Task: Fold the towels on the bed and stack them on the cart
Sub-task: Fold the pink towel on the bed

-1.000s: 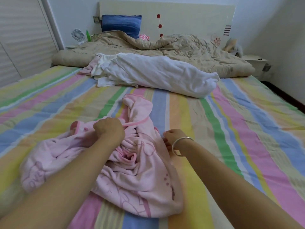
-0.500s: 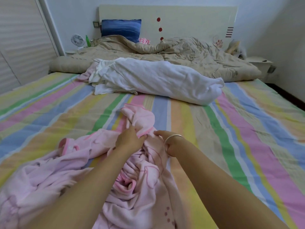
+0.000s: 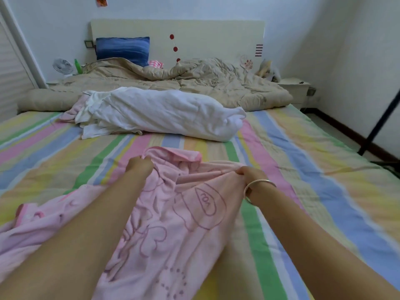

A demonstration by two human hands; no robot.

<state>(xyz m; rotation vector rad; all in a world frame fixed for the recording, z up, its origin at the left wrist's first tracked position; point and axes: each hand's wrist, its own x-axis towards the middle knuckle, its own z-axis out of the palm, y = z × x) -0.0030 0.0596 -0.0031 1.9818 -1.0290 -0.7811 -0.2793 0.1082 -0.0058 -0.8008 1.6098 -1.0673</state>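
The left hand [image 3: 139,167] clenches the far edge of the pink towel [image 3: 173,224] and the right hand [image 3: 249,176] pinches it further right, its length trailing toward the near left.

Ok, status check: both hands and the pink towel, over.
Left hand grips pink towel far edge. Right hand pinches same edge. Towel crumpled, not yet folded. White bundle lies beyond, apart.
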